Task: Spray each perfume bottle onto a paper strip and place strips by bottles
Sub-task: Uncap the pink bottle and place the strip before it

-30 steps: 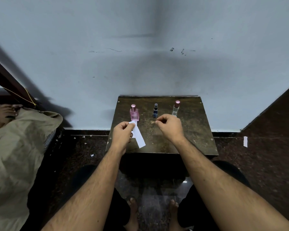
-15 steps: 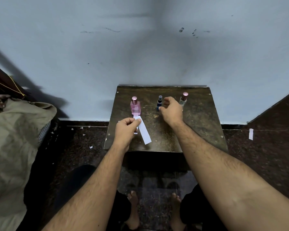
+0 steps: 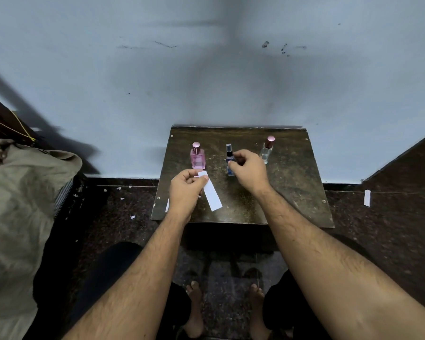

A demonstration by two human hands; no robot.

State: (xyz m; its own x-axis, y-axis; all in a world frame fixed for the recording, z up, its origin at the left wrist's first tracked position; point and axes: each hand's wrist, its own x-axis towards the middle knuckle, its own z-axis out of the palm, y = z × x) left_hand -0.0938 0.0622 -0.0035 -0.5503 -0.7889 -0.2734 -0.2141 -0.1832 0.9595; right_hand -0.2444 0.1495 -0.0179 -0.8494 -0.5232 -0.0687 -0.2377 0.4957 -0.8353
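Both forearms are bare and pretty hairy, no sleeves, watch or rings that I can spot on the left hand (image 3: 185,192) or right hand (image 3: 250,169). Dark black shorts cover the thighs, and both feet are bare too, no shoes or socks.

A small dark worn wooden table (image 3: 292,192) against the wall bears three upright bottles: a pink square glass bottle (image 3: 197,157), a slim blue bottle (image 3: 229,160) and a clear pink-capped bottle (image 3: 267,150).

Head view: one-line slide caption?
Left hand pinches white paper strip; right hand reaches small blue spray bottle on dark wooden table.
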